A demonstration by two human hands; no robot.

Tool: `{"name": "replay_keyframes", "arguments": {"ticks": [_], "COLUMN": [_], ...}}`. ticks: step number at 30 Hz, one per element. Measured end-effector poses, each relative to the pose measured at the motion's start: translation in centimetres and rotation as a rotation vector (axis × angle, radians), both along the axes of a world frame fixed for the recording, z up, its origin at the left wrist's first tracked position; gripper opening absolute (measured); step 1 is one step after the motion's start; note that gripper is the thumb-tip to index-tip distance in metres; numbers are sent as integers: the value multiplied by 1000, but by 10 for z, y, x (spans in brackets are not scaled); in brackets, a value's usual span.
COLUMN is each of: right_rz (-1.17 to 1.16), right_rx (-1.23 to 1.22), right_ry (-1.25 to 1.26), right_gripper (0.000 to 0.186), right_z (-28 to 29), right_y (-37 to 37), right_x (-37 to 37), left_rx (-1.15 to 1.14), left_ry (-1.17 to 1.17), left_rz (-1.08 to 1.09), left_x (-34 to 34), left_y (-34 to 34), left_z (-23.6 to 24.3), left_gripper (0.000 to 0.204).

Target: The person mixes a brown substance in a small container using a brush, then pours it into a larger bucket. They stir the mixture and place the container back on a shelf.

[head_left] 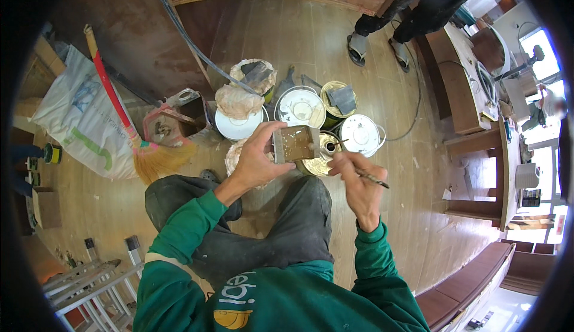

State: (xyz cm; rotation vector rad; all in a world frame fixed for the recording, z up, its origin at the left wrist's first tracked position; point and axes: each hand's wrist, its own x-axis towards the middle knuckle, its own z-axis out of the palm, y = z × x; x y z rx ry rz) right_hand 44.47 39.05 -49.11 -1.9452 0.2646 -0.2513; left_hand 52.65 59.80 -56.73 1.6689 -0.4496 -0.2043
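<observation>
My left hand [254,161] grips a small square container [296,144] by its left side, and brown liquid with pale specks shows inside. A thin stick-like tool [375,181] is held in my right hand [362,188]. Its dark, patterned end points down and right; whether it is a brush cannot be made out. Just beyond my right fingers stands a gold-topped can [317,166] with a small round opening, partly hidden by the square container.
White-lidded pails [299,108] and a can with grey pads [342,100] stand just ahead. A red-handled broom [113,96] leans at left by a white sack [84,117]. Another person [412,15] stands far right near a cable. A metal ladder [95,284] lies lower left.
</observation>
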Motion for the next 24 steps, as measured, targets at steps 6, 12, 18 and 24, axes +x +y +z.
{"name": "replay_keyframes", "arguments": {"ticks": [6,12,18,24], "right_rz": [73,32,35,45], "right_rx": [94,108,29,-75], "right_ry": [-46,-82,-121,-161], "right_gripper": [21,20,21,17], "right_z": [-4,-23,-23,-14], "right_y": [13,19,15,9], "right_x": [-22,-40,-48,-51], "left_rx": [-56,-33,-38,-33], "left_ry": [-48,-95,-72,-104], "left_rz": [81,166,177,206], "left_x": [2,4,7,7], "left_y": [-1,-5,-4,-3], "left_z": [-11,-5,-3,-5], "left_gripper": [77,76,76,76]}}
